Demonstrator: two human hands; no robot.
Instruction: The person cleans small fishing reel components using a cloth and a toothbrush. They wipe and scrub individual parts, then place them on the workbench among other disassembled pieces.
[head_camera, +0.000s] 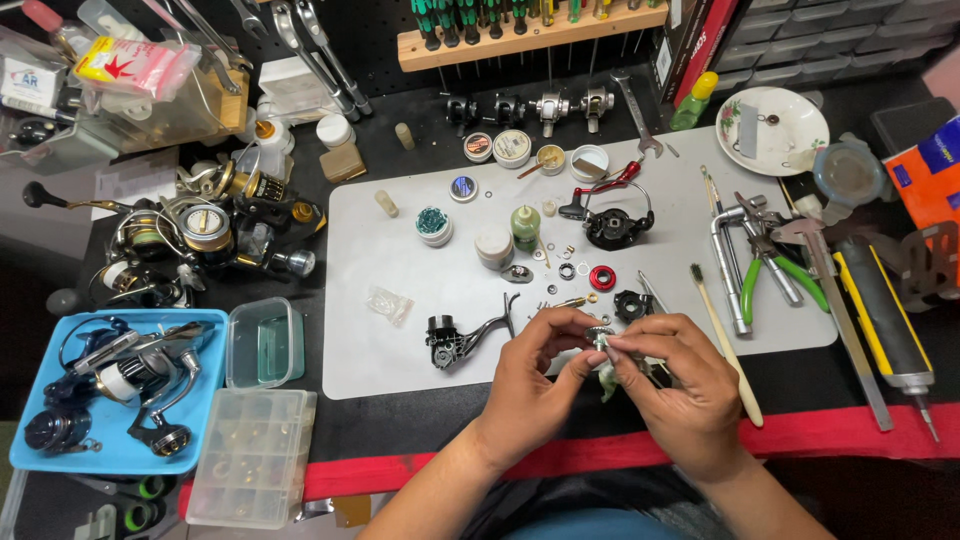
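Left hand: fingers pinched on a small round metal part, held above the near edge of the grey mat. Right hand: fingertips closed on the same part from the other side; a pale green scrap shows just beneath it, kind unclear.

Progress, as judged: the reel appears to be in pieces, the work looks mid-way. Black reel body with red handle lies at mat centre, apart from the hands; black rotor with bail arm lies just left of the left hand. Loose washers, a red ring and a black cap are not yet fitted.

Surroundings: small grease pots and a green bottle on the mat; brush and green-handled pliers to the right; blue tray of reels and a clear compartment box to the left. The loose parts crowd the mat just beyond the hands.
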